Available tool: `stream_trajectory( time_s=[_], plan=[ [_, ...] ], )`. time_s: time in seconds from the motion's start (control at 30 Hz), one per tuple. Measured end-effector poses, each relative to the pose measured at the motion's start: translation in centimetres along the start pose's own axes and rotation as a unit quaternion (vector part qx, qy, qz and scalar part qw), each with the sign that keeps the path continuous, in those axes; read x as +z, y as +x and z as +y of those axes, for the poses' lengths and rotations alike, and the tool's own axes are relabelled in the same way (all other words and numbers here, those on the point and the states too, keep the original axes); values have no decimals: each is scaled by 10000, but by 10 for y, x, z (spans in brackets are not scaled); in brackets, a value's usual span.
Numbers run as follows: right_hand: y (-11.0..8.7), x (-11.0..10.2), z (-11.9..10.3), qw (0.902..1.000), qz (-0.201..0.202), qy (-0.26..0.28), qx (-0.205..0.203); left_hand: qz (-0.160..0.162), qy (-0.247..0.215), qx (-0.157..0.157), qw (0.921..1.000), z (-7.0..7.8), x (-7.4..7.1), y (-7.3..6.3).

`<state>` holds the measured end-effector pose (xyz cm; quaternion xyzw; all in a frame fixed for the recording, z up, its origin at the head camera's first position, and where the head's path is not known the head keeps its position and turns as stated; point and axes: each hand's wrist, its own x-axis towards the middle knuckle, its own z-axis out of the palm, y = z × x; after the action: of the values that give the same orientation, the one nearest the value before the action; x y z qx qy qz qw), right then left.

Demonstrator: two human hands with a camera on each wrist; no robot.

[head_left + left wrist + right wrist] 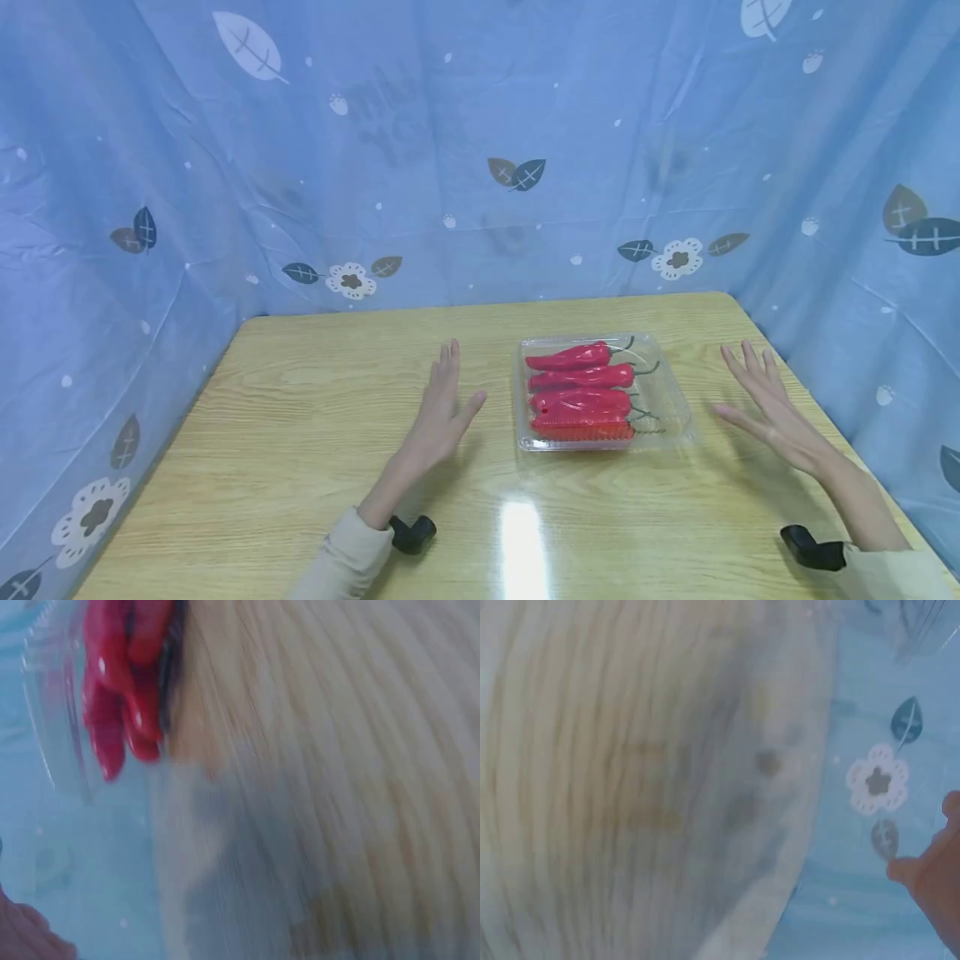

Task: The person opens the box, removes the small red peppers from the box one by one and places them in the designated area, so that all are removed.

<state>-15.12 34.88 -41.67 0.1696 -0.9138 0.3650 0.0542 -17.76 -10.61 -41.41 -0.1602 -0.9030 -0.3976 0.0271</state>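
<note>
A clear plastic tray point(667, 417) sits on the table, right of its middle. Several red chili peppers point(581, 379) lie in it side by side, stems toward the right. To the left of the tray, my left hand point(438, 417) is held with straight fingers and the thumb spread, touching nothing. My right hand point(772, 417) is on the other side, apart from the tray, its fingers spread. In the left wrist view, red peppers point(124, 682) show through the tray wall point(52, 712). Part of my right hand point(934, 870) is at the edge of the right wrist view.
The light wood table point(300, 442) has rounded far corners. A blue curtain point(450, 125) with leaf and flower prints hangs behind it and along both sides. A bright reflection lies on the table's near part. Black wrist cameras point(412, 535) are strapped below both hands.
</note>
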Motion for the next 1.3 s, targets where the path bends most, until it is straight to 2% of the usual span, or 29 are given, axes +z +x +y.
stream_trajectory(
  time_s=[0.1,0.17,0.3,0.4,0.53,0.63,0.73,0.87,0.93,1.0,1.07,1.13,1.3],
  plan=[
    [1,3,-10,9987,-84,500,-70,-225,-862,89,9960,8,6,3],
    [2,5,-14,9973,-101,716,-100,-318,-1190,128,9923,12,11,5],
    [3,9,-18,9959,-88,876,-187,-507,-1446,146,9881,20,20,7],
    [4,13,-19,9929,-196,1078,-457,-811,-1634,64,9832,23,25,7],
    [8,18,-19,9763,-495,1844,-1021,-1387,-1905,-157,9717,25,29,4],
    [12,21,-20,9605,-718,2382,-1244,-1670,-2213,-131,9607,25,32,2],
    [13,23,-22,9497,-882,2725,-1266,-1682,-2525,-85,9528,25,37,3],
    [12,25,-24,9403,-919,3053,-1192,-1487,-2941,-341,9435,25,42,4],
    [11,26,-26,9383,-866,3152,-1130,-1407,-3155,-484,9372,24,43,4],
    [11,27,-27,9392,-790,3180,-1026,-1403,-3427,-544,9273,24,43,4],
    [11,29,-28,9385,-790,3242,-888,-1403,-3563,-599,9218,23,44,3],
    [11,30,-28,9354,-879,3352,-701,-1404,-3629,-613,9191,23,44,3],
    [11,29,-24,9311,-1162,3453,-190,-1412,-3597,-705,9196,23,46,5]
  ],
)
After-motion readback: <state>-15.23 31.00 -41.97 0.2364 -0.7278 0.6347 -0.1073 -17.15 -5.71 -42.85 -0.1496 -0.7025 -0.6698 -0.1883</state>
